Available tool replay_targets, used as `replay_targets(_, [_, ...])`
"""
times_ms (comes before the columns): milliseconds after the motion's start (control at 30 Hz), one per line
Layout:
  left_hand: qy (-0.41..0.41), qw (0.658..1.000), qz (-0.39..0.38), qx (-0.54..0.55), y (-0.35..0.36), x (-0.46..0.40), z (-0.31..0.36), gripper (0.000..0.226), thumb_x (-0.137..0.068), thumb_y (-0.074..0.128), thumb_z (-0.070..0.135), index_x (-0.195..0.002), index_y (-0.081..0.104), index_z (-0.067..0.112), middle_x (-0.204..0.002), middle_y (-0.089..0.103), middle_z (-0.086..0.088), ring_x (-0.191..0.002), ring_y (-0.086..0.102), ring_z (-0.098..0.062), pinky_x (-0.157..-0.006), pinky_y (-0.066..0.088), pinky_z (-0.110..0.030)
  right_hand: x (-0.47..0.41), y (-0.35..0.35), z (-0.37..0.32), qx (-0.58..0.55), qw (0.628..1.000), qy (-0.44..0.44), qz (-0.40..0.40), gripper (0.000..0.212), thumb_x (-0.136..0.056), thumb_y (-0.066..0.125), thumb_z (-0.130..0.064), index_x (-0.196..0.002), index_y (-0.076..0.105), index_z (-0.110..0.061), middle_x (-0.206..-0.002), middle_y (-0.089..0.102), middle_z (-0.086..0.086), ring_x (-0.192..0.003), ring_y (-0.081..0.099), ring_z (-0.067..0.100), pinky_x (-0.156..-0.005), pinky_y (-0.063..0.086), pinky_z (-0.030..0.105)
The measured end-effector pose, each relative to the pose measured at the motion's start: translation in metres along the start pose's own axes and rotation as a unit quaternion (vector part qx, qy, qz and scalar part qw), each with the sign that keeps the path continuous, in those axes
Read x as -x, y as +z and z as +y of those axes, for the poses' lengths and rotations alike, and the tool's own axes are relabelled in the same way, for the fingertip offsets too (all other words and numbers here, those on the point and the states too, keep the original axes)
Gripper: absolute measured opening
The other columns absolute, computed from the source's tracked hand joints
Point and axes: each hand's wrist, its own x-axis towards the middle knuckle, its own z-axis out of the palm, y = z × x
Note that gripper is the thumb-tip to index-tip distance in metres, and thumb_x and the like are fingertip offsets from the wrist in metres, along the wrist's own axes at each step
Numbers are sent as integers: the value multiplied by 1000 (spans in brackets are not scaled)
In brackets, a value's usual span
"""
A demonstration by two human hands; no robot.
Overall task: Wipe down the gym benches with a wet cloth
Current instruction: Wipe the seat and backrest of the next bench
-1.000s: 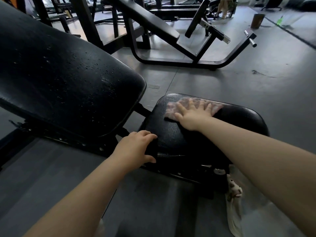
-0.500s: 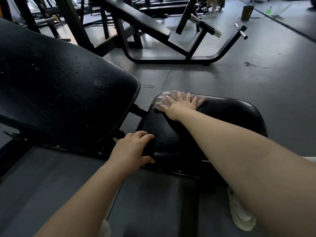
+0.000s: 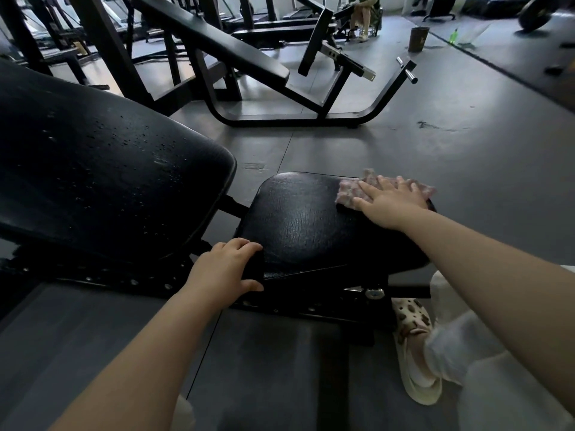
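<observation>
A black padded seat (image 3: 305,225) of a gym bench lies in front of me, its surface shiny. My right hand (image 3: 389,203) presses flat, fingers spread, on a pinkish cloth (image 3: 350,189) at the seat's far right edge. My left hand (image 3: 227,272) grips the seat's near left corner, fingers curled over the top and thumb under the edge. To the left, the bench's inclined black back pad (image 3: 102,181) carries water droplets.
Another black incline bench (image 3: 249,54) on a steel frame stands behind. A brown cup (image 3: 418,38) and a green bottle (image 3: 453,37) sit on the grey floor far right. A seated person (image 3: 365,14) is at the back. My shoe (image 3: 413,337) rests beside the bench base.
My right hand has slid the cloth from the seat's far left corner across to its far right edge. My left hand has kept its grip on the near corner.
</observation>
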Motion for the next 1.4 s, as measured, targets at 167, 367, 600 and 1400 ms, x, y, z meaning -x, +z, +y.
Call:
replay_targets(167, [4, 1000, 2, -5, 1, 1, 0, 75, -82, 63, 50, -145, 27, 31, -150, 29, 9, -131, 35, -18, -98, 40, -32, 40, 11, 15, 5, 999, 18, 29, 59, -94, 16, -62, -149, 6, -43, -160, -4, 0, -146, -3, 30, -117, -3, 46])
replay_targets(367, [5, 1000, 4, -8, 1, -1, -2, 75, -80, 65, 51, -143, 29, 32, -147, 32, 10, -129, 37, -17, -97, 41, -31, 90, 29, -43, 16, 999, -16, 43, 61, -95, 14, -61, -150, 1, -39, -158, -14, 7, -143, -15, 38, -112, -13, 53])
replay_targets(600, [-3, 1000, 13, 11, 5, 2, -1, 76, -80, 68, 45, -144, 32, 26, -148, 33, 7, -129, 37, -20, -98, 41, -34, 89, 38, -118, 3, 978, -207, -2, 58, -93, 12, -65, -147, 7, -46, -159, -10, 3, -143, -18, 35, -110, -18, 53])
replay_targets(1400, [-105, 974, 42, 197, 18, 22, -17, 93, -80, 73, 17, -150, 10, 15, -151, 23, -4, -136, 28, -19, -106, 32, -29, 32, 30, -151, 30, 978, -205, -36, 56, -95, 15, -61, -148, 2, -45, -159, -13, 4, -142, -17, 39, -108, -17, 59])
